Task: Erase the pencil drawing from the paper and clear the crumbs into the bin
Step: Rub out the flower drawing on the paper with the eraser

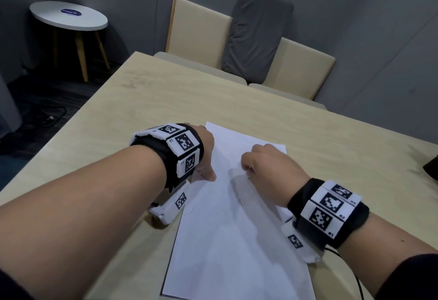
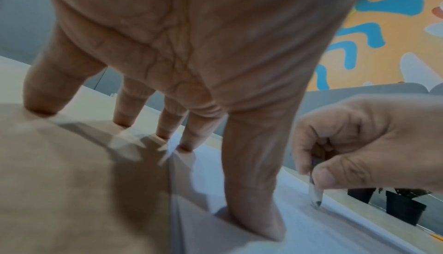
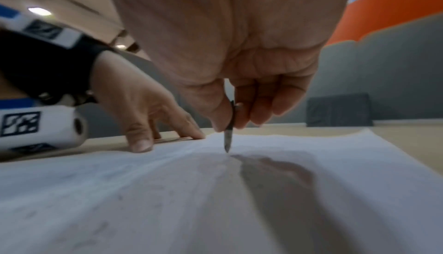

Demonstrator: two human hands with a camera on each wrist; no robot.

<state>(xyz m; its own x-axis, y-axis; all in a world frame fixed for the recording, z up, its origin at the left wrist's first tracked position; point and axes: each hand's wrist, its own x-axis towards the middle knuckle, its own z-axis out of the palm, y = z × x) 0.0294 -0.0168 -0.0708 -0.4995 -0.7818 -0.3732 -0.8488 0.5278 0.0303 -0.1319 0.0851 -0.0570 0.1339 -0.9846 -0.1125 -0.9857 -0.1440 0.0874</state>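
The white rectangular sheet of paper point(image 1: 227, 216) lies flat on the pale wooden table point(image 1: 166, 100), its long side running away from the person; the left hand point(image 1: 205, 155) rests at the sheet's left edge with fingers straight and spread, the thumb and fingertips point(image 2: 261, 226) pressing down to pin the sheet, holding nothing; the right hand point(image 1: 267, 171) is curled near the middle of the upper half, pinching a thin, flat, grey wedge-shaped eraser point(image 3: 228, 137) between thumb and fingers, its darkened tip touching the paper; the piece is small and blurred, so I take it for a worn eraser rather than a pencil on the strength of the task, not on a clear view. As for progress, the erasing looks to be in hand rather than finished; faint grey smudges and traces of line show on the near part of the sheet in the right wrist view, and a thin curved mark sits at the left edge below the left hand, so some drawing seems left to rub out; crumbs are too fine to make out; the sweeping into the bin appears not yet begun, and a dark object point(image 1: 431, 169) at the table's right edge may be that bin, though too little of it shows to be sure.
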